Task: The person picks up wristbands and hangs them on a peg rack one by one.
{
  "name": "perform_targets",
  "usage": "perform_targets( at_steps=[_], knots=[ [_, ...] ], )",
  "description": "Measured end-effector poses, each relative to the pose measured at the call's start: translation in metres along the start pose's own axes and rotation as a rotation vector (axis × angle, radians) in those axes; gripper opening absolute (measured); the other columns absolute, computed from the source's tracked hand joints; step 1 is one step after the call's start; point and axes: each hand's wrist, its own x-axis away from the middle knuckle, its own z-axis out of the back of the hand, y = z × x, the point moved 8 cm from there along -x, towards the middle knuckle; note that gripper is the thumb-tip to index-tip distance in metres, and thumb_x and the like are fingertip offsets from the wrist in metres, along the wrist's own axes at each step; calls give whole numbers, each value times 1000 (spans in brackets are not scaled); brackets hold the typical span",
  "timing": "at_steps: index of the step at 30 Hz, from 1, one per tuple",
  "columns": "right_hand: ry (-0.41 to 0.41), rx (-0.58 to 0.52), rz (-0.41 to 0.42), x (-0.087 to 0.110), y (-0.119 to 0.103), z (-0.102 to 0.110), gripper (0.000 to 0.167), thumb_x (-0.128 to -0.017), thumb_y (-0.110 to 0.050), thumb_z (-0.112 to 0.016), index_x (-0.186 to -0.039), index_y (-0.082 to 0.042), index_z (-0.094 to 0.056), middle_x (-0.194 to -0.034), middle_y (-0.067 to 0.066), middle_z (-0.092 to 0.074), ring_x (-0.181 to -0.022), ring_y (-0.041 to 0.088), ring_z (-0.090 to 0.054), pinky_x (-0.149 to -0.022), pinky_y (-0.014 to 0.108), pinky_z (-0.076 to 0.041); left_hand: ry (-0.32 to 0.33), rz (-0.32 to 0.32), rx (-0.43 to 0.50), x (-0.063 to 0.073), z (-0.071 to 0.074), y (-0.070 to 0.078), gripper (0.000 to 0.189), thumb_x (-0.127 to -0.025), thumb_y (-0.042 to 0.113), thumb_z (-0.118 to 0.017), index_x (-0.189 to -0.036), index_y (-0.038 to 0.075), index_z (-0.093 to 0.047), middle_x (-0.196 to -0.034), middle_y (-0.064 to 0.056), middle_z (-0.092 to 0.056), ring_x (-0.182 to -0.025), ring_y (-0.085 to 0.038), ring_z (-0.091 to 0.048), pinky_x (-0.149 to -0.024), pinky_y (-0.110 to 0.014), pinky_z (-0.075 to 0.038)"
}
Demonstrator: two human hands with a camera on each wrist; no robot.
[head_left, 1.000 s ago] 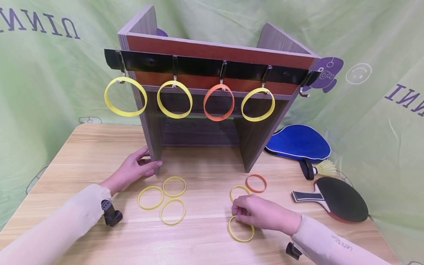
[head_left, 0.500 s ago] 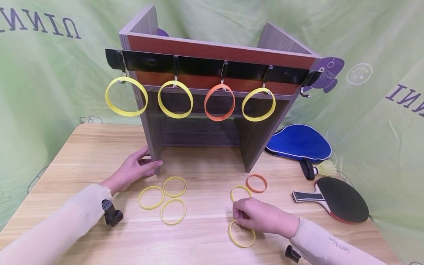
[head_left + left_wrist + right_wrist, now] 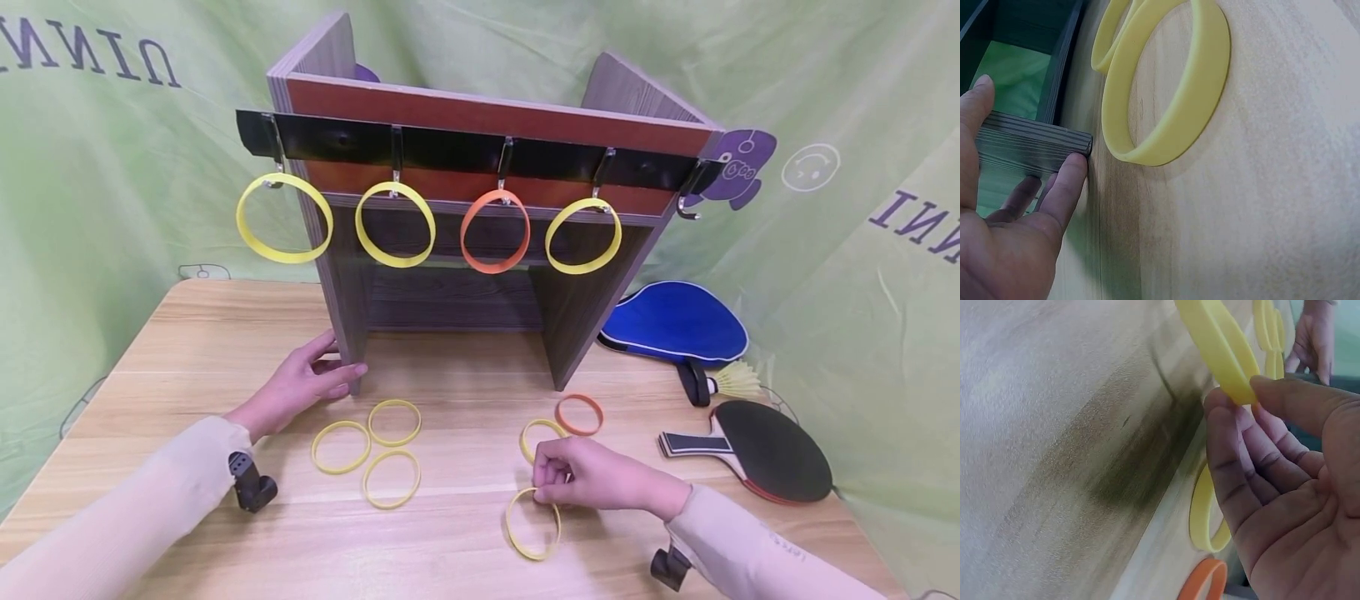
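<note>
My left hand (image 3: 303, 379) grips the lower front edge of the left side panel (image 3: 341, 317) of a wooden shelf, thumb inside and fingers outside. In the left wrist view, the fingertips lie along the panel's edge. My right hand (image 3: 592, 477) pinches a yellow wristband (image 3: 1225, 359) between thumb and fingertips; it is tilted up above the table in the right wrist view. Behind that hand lie another yellow wristband (image 3: 524, 440) and an orange wristband (image 3: 580, 433). Three yellow wristbands (image 3: 393, 506) lie near my left hand.
A black hook rail (image 3: 450, 148) crosses the shelf front. Yellow and orange bands hang from several hooks; the rightmost hook (image 3: 687, 208) is bare. At right lie a blue case (image 3: 675, 321), a shuttlecock (image 3: 735, 380) and a table tennis bat (image 3: 772, 450). Green cloth surrounds the table.
My right hand has shifted slightly right, and the pinched yellow wristband has swung a little left and tilted up. My left hand and the shelf have stayed put.
</note>
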Motion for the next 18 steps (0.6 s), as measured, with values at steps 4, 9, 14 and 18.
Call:
perform_targets(
  at_steps=[4,9,14,18],
  knots=[
    [2,-173,-34,1,8,4,15,-94,-9,-76,-99,1,-65,-84,13,-73,-75,0,-64,-64,22,-59,1,3,-3,0,0,0,79,-102,24,-70,-167,20,-26,-155,-26,-45,-122,-20,-64,-94,-30,-63],
    [39,-363,-71,0,12,13,22,-97,-3,-71,-107,13,-60,-94,33,-71,-78,5,-68,-70,24,-63,1,1,-11,0,0,1,78,-102,25,-70,-167,20,-27,-155,-26,-45,-126,-26,-62,-94,-30,-63],
    [128,-477,-120,2,14,29,28,-98,-6,-71,-112,14,-57,-100,22,-75,-83,9,-72,-80,27,-65,1,1,-22,1,0,2,77,-102,26,-70,-166,20,-28,-155,-26,-46,-129,-32,-61,-94,-30,-63],
    [204,-551,-155,7,12,44,23,-99,-8,-71,-113,5,-58,-101,6,-79,-89,10,-75,-88,31,-65,-1,1,-22,1,-1,2,77,-102,26,-70,-166,20,-28,-155,-25,-46,-129,-31,-62,-94,-30,-63]
  ],
)
